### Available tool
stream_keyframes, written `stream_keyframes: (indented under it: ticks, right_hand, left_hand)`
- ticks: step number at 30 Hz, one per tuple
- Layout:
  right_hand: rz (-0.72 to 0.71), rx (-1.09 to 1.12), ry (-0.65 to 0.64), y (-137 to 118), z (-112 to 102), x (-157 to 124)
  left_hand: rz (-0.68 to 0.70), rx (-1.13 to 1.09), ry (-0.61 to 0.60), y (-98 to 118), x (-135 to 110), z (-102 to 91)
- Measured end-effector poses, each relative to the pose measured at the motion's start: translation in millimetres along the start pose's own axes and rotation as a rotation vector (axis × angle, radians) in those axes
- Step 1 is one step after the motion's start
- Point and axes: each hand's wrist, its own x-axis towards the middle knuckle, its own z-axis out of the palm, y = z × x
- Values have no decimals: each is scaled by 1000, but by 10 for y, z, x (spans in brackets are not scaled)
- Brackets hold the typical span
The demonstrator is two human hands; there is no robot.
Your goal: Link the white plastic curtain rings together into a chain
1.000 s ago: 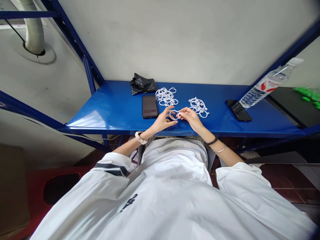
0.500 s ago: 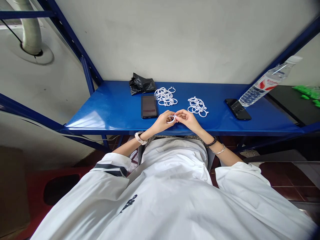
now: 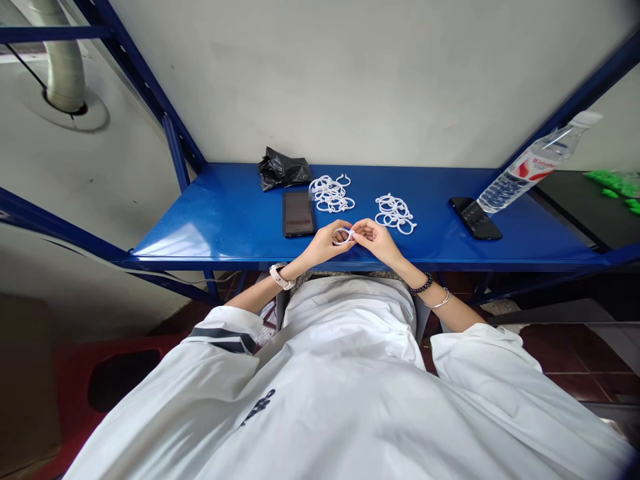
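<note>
Between both hands, just above the front of the blue table [image 3: 240, 220], is a white plastic ring [image 3: 342, 242]. My left hand [image 3: 327, 241] is closed around its left side. The fingertips of my right hand [image 3: 375, 238] pinch the ring's right side, where a small joint or clasp sits; its details are partly hidden by fingers. Beyond my left hand lies a pile of white rings [image 3: 331, 193], some with gaps in their loops. A second, smaller heap of white rings [image 3: 395, 213] rests behind my right hand.
A dark phone [image 3: 299, 215] lies left of the bigger pile, with a crumpled black plastic bag [image 3: 283, 169] behind it. To the right are another black phone [image 3: 477, 220] and a water bottle [image 3: 533, 167]. Green pieces [image 3: 613, 181] sit at the far right. Blue frame posts [image 3: 175, 150] flank the table.
The ring in my hands has turned slightly, and its loop now shows rounder. My fingers have shifted a little; both piles are unchanged.
</note>
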Motion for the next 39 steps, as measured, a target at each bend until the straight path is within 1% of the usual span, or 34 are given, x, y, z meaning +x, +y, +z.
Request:
stream_keyframes:
  ticks: [13, 21, 28, 35, 39]
  right_hand:
    - [-79, -144, 23, -44, 36, -47]
    - [-110, -180, 28, -54, 44, -61]
    - [-127, -200, 29, -57, 54, -70]
    - [-121, -172, 88, -49, 39, -73]
    - [-103, -153, 89, -36, 28, -67]
  left_hand:
    - [10, 9, 25, -2, 6, -10]
    - [25, 55, 49, 23, -6, -16]
    - [19, -57, 11, -21, -3, -2]
    - [-13, -131, 60, -43, 4, -2]
    - [-46, -161, 60, -56, 11, -4]
